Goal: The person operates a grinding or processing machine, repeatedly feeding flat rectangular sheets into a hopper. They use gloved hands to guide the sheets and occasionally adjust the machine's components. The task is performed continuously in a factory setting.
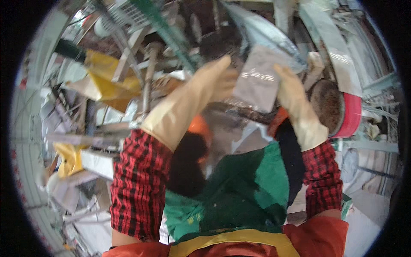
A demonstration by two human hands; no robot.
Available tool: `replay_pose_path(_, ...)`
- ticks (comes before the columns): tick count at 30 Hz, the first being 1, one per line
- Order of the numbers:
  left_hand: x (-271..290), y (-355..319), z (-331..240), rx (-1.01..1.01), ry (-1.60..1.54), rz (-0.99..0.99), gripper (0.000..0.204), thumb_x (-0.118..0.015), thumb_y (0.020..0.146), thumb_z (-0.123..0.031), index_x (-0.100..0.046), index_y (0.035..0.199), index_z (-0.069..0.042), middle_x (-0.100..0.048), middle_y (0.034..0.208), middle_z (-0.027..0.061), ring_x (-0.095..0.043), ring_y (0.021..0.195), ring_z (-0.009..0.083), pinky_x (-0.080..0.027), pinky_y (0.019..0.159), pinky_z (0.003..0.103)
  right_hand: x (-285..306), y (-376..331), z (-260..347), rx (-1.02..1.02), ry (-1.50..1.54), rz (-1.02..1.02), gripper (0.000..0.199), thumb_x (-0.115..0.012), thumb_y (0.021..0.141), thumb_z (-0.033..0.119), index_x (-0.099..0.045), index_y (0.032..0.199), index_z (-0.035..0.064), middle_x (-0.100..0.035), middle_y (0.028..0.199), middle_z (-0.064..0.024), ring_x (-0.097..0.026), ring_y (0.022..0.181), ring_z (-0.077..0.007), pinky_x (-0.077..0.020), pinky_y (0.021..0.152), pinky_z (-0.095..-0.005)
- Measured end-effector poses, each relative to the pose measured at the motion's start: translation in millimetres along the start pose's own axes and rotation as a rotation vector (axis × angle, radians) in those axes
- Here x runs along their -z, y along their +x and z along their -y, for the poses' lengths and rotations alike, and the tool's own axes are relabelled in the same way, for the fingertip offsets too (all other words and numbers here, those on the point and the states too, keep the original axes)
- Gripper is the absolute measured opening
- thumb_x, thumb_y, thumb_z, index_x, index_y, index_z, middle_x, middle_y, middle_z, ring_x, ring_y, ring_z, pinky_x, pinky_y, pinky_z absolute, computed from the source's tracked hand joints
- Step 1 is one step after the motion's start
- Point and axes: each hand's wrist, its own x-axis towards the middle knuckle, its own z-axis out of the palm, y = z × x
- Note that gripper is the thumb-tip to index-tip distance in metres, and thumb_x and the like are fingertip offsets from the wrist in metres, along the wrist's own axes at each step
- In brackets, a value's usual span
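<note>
Gripping one grey rectangular piece [257, 83], one right hand [291, 85] faces one blurred left hand [214, 79], apparently unclenched.

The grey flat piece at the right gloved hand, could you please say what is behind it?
Past its upper edge shows a curved bluish-grey object; whatever lies directly behind the grey flat piece is covered.

Flat piece [257, 79] between left grip [214, 82] and right grip [294, 89]. Tub [352, 115] right of right grip. Sheet [100, 62] left of left grip. Apron [248, 184] nearer wearer.
</note>
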Motion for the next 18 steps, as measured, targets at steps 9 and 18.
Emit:
replay_pose_path(9,-33,-5,-1,-0.235,0.278,-0.076,0.053,-0.053,0.103,-0.04,-0.055,0.136,0.002,-0.066,0.122,0.0084,-0.063,0.107,0.017,-0.048,0.097,0.031,-50,-38,27,0.309,-0.07,0.313,0.063,-0.061,0.1,0.01,-0.031,0.154,-0.0021,-0.053,0.142,-0.0154,-0.053,0.129,-0.0199,-0.0422,0.11,-0.0338)
replay_pose_path(18,-25,0,12,-0.204,0.326,-0.033,0.046,-0.053,0.104,-0.037,-0.062,0.131,-0.001,-0.069,0.119,0.0066,-0.063,0.105,0.0135,-0.048,0.095,0.031,-14,17,31,0.291,0.102,-0.007,0.065,-0.067,0.1,0.025,-0.038,0.152,-0.0019,-0.071,0.108,-0.015,-0.071,0.085,-0.0183,-0.0583,0.075,-0.0301)
